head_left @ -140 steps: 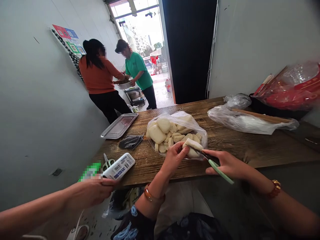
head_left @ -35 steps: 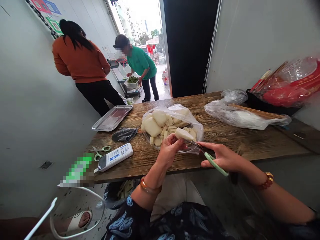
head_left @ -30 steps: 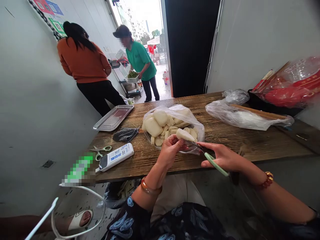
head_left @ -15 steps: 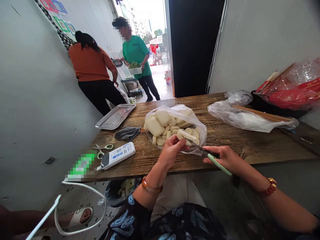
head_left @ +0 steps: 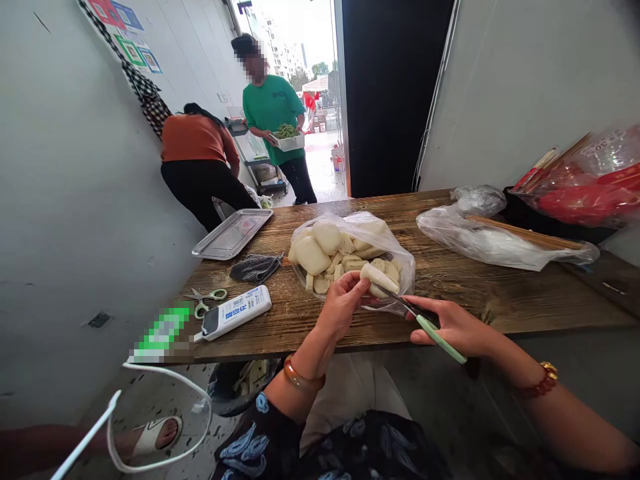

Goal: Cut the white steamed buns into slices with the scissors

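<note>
The left hand [head_left: 345,303] pinches a pale bun [head_left: 379,278] over the plastic bag of buns [head_left: 350,253] on the worn wooden tabletop [head_left: 475,287]. The right hand [head_left: 453,323] is closed around green-handled scissors [head_left: 425,323], whose blades meet the bun. A metal tray [head_left: 233,233] sits at the tabletop's far-left corner, white walls enclose the narrow room, and two people stand by the bright doorway.

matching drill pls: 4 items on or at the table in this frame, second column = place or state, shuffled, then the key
Things:
1. steamed bun piece
2. green-handled scissors
3. metal tray
4. spare scissors

Places or states:
A. lying flat beside the white box
B. pinched in the left hand
C. at the table's far left corner, nothing visible on it
D. gripped in the right hand, blades at the bun

Pairs: 1-B, 2-D, 3-C, 4-A
</note>
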A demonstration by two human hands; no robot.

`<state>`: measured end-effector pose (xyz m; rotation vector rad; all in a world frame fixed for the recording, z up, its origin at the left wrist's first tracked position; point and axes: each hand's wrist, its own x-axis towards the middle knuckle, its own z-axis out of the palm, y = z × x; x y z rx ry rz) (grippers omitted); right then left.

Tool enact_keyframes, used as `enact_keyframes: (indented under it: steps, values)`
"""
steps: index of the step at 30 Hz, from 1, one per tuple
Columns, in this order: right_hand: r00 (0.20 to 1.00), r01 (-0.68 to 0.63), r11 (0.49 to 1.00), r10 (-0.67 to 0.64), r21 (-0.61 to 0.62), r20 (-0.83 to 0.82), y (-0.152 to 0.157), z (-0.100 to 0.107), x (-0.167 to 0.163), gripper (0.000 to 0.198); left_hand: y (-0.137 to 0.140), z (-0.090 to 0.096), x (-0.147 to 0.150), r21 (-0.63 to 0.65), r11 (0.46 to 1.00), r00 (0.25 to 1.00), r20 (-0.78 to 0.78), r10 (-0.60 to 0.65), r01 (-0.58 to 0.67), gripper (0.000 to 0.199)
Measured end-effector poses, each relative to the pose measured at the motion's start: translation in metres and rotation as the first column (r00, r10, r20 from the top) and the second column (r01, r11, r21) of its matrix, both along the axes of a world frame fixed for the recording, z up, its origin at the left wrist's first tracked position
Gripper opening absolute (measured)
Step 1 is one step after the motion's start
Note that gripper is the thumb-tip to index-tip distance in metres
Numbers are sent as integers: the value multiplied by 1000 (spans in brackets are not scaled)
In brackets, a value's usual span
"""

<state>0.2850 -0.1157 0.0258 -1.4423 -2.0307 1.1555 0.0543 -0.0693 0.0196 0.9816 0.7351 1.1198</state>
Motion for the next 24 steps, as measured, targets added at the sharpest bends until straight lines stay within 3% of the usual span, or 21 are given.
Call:
enact_keyframes:
  steps: [11, 17, 24]
  values:
    - [1000, 14, 996, -16, 92, 23, 10, 1, -10, 74, 4, -5, -2, 51, 998, 992, -127, 29, -23, 43]
    - [999, 45, 986, -45, 160, 0, 16, -8, -8, 65, 8, -7, -4, 66, 998, 987, -155, 33, -23, 42]
    - [995, 80, 985, -71, 150, -68, 15, -20, -11, 54, 12, -11, -1, 65, 998, 984, -178, 32, -21, 40]
